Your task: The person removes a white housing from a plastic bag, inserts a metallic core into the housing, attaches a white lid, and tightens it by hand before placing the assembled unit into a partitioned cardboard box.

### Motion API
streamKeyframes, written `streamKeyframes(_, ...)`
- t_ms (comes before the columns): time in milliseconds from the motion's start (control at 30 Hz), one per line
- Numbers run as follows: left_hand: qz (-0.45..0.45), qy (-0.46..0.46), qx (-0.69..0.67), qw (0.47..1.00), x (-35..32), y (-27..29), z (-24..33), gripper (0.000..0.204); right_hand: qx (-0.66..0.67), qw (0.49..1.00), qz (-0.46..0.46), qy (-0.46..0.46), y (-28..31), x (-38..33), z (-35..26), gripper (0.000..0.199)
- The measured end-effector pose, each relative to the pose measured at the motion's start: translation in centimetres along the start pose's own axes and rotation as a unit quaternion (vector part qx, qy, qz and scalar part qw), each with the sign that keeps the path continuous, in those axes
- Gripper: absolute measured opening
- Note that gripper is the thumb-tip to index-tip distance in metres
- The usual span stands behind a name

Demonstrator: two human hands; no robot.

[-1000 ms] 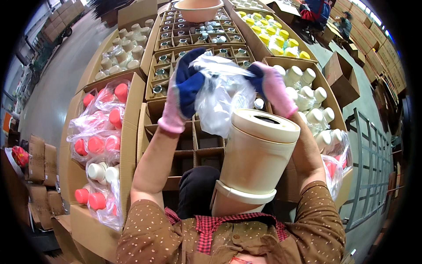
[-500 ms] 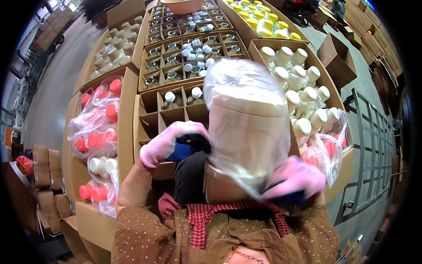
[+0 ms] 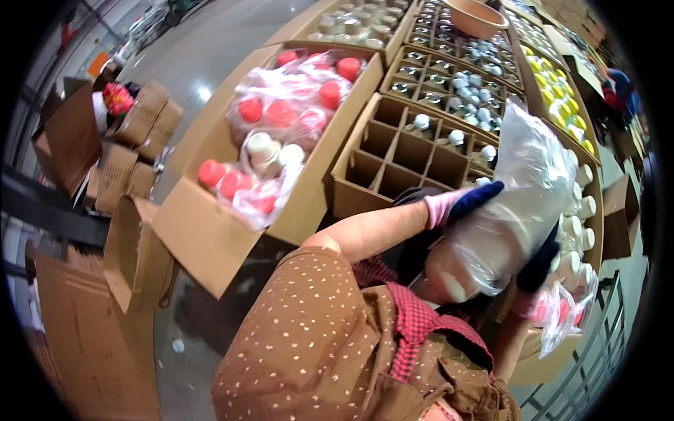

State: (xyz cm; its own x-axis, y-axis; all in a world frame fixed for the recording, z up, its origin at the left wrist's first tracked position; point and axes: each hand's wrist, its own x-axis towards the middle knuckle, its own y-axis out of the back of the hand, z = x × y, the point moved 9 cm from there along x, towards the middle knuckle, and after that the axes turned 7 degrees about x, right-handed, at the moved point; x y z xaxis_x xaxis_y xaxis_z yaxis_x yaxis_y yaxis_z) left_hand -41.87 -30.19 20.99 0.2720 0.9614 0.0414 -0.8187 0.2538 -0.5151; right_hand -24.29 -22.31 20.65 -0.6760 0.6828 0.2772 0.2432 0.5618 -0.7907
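Left hand [image 3: 460,203] gloved, forearm bare and raised across chest, fingers curled in a grip. Right hand [image 3: 537,266] gloved, lower, fingers clamped.

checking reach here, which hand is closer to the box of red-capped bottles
Left. The left hand rests on the upper side of the bagged container, on the side facing the box of red-capped bottles. The right hand is under the container's far side, farther from the box.
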Motion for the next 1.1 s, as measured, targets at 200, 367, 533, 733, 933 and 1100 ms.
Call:
streamKeyframes(200, 0.131, -0.171, 0.131, 0.968, -8.2, 0.0, -1.1, 0.076, -0.147, 0.968, 0.187, -0.082, 6.4, -4.0, 8.5, 0.053)
streamKeyframes(367, 0.09, -0.069, 0.431, 0.895, -13.4, -3.4, 6.0, 0.083, -0.247, 0.938, 0.063, -0.234, -2.8, -2.3, 11.7, 0.054)
streamKeyframes(533, 0.35, -0.26, 0.794, 0.424, -20.3, -2.5, 8.9, 0.049, -0.253, 0.902, -0.083, -0.34, -11.2, 0.5, 16.8, 0.055)
streamKeyframes(733, 0.445, -0.489, 0.274, 0.698, -35.1, 5.0, 17.2, 0.011, 0.06, 0.876, -0.263, -0.4, -24.8, 9.1, 29.2, 0.057)
streamKeyframes(933, 0.707, -0.466, 0.272, 0.457, -51.9, 14.1, 22.2, 0.017, 0.104, 0.85, -0.222, -0.466, -26.8, 8.4, 41.7, 0.058)
streamKeyframes(1100, 0.829, -0.399, 0.233, 0.316, -59.7, 25.2, 17.4, 0.022, 0.092, 0.819, -0.207, -0.528, -21.8, 5.8, 45.5, 0.055)
